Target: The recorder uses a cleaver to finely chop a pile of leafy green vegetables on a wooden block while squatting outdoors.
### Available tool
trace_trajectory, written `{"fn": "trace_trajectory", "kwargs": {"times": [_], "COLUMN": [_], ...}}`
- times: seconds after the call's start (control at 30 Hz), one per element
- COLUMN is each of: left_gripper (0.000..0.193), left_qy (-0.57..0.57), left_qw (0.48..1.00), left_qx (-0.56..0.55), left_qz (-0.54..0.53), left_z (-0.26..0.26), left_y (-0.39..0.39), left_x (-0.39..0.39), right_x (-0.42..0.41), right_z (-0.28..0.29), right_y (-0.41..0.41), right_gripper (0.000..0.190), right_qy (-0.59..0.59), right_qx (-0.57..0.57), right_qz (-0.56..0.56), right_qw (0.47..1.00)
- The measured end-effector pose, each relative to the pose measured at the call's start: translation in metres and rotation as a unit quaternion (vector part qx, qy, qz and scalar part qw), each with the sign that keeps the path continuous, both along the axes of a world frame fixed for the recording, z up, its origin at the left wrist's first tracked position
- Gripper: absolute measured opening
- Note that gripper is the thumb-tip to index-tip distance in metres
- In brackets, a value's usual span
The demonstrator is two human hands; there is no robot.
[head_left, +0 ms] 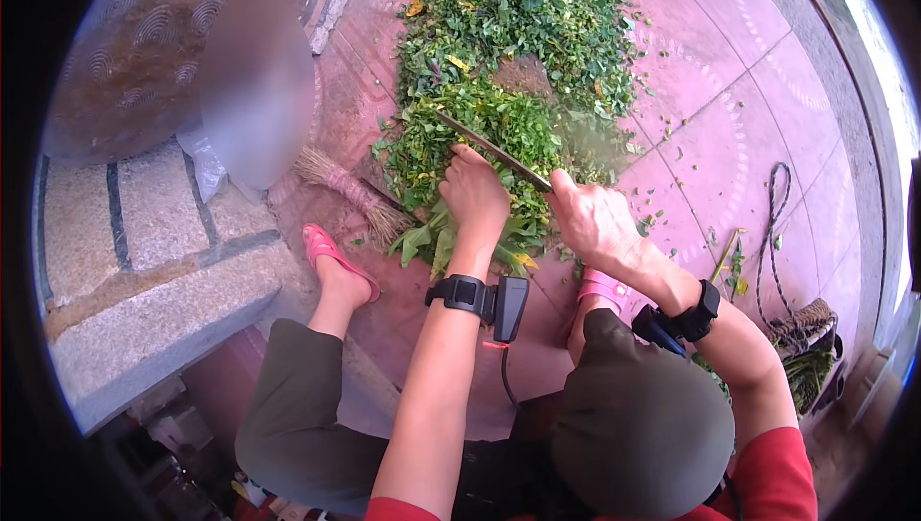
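Note:
My right hand (593,219) grips the handle end of a long-bladed knife (493,150). The blade slants up and left over chopped greens (496,114), just beyond my left hand. With curled fingers, my left hand (476,190) presses down on a bunch of leafy stalks (432,237), whose whole leaves stick out towards me below the wrist. A large heap of chopped leaves (518,10) spreads on the floor beyond the knife. Part of a brown board (524,76) shows through the greens; most of it is covered.
A straw hand broom (356,193) lies left of the greens. Stone blocks (155,211) and a brown patterned round surface (144,53) stand at the left. On the pink tiled floor (719,125) are scattered leaf bits. A woven basket (806,348) with a rope handle sits at the right.

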State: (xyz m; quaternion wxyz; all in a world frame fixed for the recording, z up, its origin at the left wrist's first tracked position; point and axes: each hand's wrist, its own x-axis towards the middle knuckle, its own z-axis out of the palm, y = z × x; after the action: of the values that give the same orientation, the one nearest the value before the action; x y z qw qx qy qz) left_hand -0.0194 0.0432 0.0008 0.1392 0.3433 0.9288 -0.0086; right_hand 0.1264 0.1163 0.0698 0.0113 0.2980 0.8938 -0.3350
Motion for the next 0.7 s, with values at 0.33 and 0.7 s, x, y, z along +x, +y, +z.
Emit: {"fn": "trace_trajectory", "kwargs": {"times": [0.33, 0.7], "left_gripper": [0.074, 0.033], "left_qy": [-0.027, 0.153], "left_qw": [0.999, 0.987], "left_qx": [0.029, -0.001], "left_qz": [-0.028, -0.038], "left_z": [0.028, -0.006], "left_y": [-0.013, -0.045], "left_x": [0.002, 0.012], "right_x": [-0.016, -0.02], "right_z": [-0.023, -0.028], "right_y": [-0.009, -0.013], "right_gripper": [0.01, 0.011], "right_qy": [-0.063, -0.067], "right_qx": [0.021, 0.022], "right_qz": [0.02, 0.021], "right_qw": [0.998, 0.997]}}
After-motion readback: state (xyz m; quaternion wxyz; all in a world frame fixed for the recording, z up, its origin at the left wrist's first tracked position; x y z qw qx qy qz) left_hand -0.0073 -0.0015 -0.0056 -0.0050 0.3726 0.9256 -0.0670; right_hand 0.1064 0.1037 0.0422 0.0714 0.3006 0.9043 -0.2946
